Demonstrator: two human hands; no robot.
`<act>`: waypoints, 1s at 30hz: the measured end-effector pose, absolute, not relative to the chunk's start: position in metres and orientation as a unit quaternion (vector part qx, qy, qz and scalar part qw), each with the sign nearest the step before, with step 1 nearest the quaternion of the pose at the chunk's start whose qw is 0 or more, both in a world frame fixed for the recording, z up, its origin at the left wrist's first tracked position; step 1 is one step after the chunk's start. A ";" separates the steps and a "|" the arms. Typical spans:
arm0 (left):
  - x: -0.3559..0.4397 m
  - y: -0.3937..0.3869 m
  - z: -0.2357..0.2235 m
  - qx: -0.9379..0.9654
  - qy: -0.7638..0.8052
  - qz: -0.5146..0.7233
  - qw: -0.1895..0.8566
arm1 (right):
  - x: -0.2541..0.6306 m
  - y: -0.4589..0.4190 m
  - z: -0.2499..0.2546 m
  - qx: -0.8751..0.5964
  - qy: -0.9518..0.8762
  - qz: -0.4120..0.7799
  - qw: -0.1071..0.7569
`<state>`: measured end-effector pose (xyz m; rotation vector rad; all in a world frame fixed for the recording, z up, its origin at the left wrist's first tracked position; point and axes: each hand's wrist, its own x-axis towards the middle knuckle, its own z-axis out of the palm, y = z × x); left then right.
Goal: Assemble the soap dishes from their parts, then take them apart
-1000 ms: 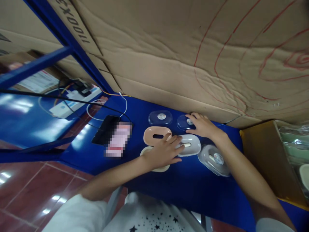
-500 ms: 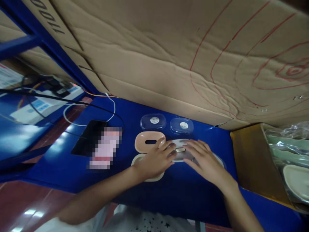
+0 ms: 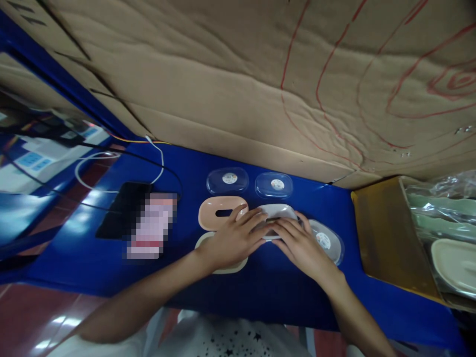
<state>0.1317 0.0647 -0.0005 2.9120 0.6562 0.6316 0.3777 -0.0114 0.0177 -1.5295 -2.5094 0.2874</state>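
Note:
A grey-white oval dish [image 3: 277, 210] lies on the blue table, partly hidden by fingers. My left hand [image 3: 238, 235] grips it from the left, fingers reaching over its middle. From the right, my right hand [image 3: 295, 240] holds it too, its fingertips meeting those of the left at the centre, where details are covered. A peach oval dish [image 3: 208, 215] with a dark slot sits just behind my left hand. Under the left hand and wrist shows a cream oval dish [image 3: 232, 267]. Beside my right hand rests a clear oval lid with a round sticker [image 3: 332, 244].
Two clear oval lids [image 3: 227, 187] [image 3: 274, 191] with stickers lie at the back, before a cardboard wall [image 3: 223, 99]. On the left are a black tablet-like device [image 3: 122, 210], a blurred-out pink item [image 3: 152, 225] and cables. An open carton [image 3: 394, 238] holds wrapped green and cream pieces.
My right hand has moved left over the grey dish, its fingertips now meeting my left hand's. The small pale piece seen at the dish's centre is now covered. The camera view has shifted slightly.

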 end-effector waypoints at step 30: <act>0.125 -0.026 -0.002 0.981 0.175 0.044 0.071 | 0.393 0.016 0.038 -0.506 -0.849 0.134 0.074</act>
